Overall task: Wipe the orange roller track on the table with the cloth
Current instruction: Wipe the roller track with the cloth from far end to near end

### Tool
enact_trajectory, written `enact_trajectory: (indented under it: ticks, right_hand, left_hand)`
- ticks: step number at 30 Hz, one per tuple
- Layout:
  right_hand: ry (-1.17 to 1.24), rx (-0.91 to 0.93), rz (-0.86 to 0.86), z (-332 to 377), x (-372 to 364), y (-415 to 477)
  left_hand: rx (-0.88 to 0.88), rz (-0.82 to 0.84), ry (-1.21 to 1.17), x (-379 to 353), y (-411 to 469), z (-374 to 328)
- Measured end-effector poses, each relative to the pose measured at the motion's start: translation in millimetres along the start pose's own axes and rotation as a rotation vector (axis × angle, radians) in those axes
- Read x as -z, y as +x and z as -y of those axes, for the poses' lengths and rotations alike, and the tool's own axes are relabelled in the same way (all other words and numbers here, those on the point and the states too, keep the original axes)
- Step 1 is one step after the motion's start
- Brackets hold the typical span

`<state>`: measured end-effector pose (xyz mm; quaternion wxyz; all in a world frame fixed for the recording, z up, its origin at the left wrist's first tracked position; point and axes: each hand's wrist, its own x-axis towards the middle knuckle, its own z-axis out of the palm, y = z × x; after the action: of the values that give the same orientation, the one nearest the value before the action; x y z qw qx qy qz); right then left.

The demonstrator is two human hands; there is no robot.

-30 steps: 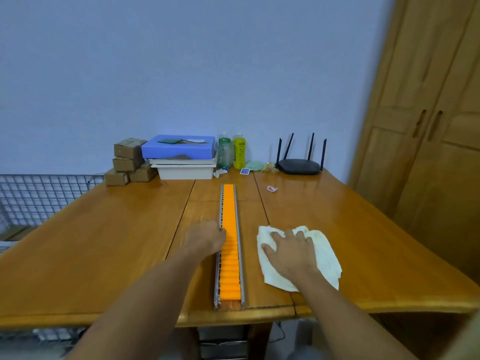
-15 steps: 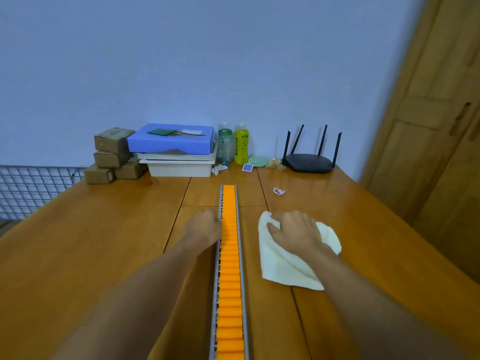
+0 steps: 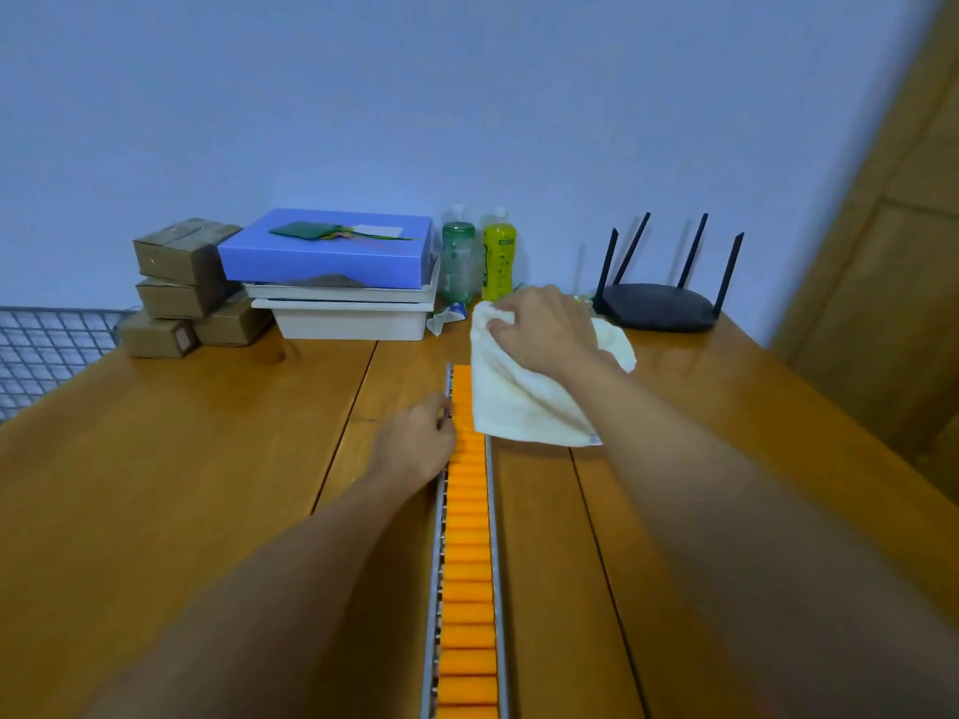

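The orange roller track runs straight away from me down the middle of the wooden table, in a grey metal frame. My left hand rests against the track's left rail near its far part, fingers curled on the frame. My right hand grips the cream cloth and holds it lifted over the track's far end. The cloth hangs down and hides the right side of the farthest rollers.
At the back stand several cardboard boxes, a blue box on white trays, a green bottle, a yellow bottle and a black router. A wire grid lies left, a wooden cabinet right.
My right hand has taken the cloth off the table beside the track and carried it up to the far end. The view has moved closer over the table.
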<state>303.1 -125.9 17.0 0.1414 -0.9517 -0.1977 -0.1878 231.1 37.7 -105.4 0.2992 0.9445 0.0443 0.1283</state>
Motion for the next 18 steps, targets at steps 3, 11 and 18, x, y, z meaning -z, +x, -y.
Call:
enact_trajectory:
  ticks: [3, 11, 18]
  right_hand:
    - [-0.011, 0.012, 0.040, 11, -24, 18]
    - [-0.175, 0.052, 0.160, 27, -85, 29]
    - [-0.256, 0.075, 0.159, 25, -96, 28]
  left_hand:
    - [-0.002, -0.052, -0.114, -8, -2, 9]
    - [-0.013, -0.066, -0.208, -11, 3, 18]
    - [-0.002, -0.078, -0.231, -12, 6, 21]
